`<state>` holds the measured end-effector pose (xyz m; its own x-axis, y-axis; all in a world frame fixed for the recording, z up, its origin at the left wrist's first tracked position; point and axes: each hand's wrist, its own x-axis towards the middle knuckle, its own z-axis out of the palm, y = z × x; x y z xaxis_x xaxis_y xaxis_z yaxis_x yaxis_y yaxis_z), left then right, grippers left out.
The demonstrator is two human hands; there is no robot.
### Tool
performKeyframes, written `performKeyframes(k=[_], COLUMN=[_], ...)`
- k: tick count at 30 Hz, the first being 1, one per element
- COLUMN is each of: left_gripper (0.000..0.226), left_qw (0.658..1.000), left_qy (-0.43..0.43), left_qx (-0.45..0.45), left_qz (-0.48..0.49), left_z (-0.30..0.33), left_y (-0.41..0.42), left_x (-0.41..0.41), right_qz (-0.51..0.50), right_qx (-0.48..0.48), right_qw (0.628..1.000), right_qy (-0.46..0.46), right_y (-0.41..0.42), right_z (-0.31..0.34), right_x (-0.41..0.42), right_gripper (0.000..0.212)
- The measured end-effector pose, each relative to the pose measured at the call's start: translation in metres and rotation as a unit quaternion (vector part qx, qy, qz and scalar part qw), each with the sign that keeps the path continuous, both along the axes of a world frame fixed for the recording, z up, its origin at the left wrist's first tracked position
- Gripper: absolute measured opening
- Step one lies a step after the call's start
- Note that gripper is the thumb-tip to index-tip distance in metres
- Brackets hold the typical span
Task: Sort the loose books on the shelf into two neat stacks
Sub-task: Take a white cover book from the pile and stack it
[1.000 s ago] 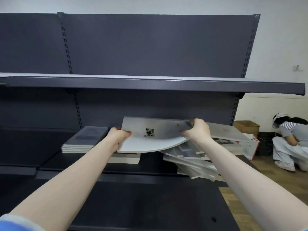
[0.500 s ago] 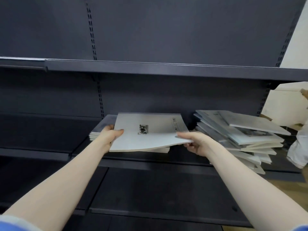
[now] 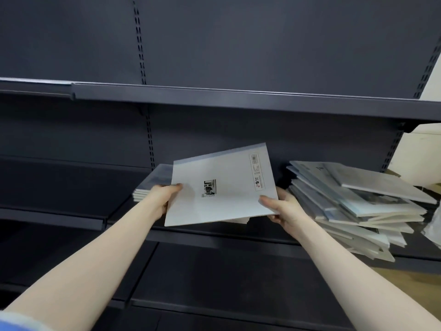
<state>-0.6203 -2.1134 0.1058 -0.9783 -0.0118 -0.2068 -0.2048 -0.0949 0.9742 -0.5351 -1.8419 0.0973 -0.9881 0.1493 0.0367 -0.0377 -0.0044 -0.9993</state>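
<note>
both hands hold one thin white book by its opposite side edges. left hand clamps the left edge, thumb lying on the cover near the upper left and the other digits hidden beneath. right hand pinches the lower right corner, thumb flat on top and fingers curled underneath. between the two grips the book spans the gap, tilted so its far edge stands higher than the near one, cover facing up with a small dark printed picture at its middle and a label strip along the right side. it hangs above the middle shelf, over a low neat stack of which only a sliver of pale edges shows under the book's near right corner. just behind the left hand lies a second flat stack of books with squared edges. well to the right of the right hand sits a loose pile of similar books, fanned and slipping, some overhanging the shelf's front lip. an upper shelf runs across above.
</note>
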Motion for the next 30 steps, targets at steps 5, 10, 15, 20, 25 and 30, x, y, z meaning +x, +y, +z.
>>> performKeyframes(k=[5,10,15,20,25,30], left_gripper=[0.041,0.074,0.100,0.086,0.067,0.040], left_qw=[0.999,1.000,0.997,0.993,0.993,0.992], left_qy=[-0.019,0.011,0.045,0.057,0.039,0.007], left_qx=[0.009,-0.014,0.040,0.067,0.055,0.106], left_qz=[0.029,0.016,-0.057,-0.083,-0.100,-0.066], left_z=[0.018,0.033,0.044,0.051,0.060,0.066], left_y=[0.011,0.016,0.022,0.026,0.022,0.015], left_x=[-0.002,0.002,0.018,0.042,0.059,0.067], right_qz=[-0.005,-0.052,-0.058,-0.031,-0.005,0.014], right_qx=[0.045,0.145,0.160,0.182,0.261,0.284], right_qw=[0.993,0.970,0.958,0.948,0.925,0.914], right_qy=[0.105,0.190,0.232,0.260,0.278,0.288], right_y=[-0.003,-0.006,-0.009,-0.015,-0.016,-0.021], right_z=[0.007,0.015,0.002,0.004,0.009,0.012], right_x=[0.009,0.010,0.009,0.013,0.018,0.022], right_gripper=[0.025,0.035,0.036,0.038,0.032,0.031])
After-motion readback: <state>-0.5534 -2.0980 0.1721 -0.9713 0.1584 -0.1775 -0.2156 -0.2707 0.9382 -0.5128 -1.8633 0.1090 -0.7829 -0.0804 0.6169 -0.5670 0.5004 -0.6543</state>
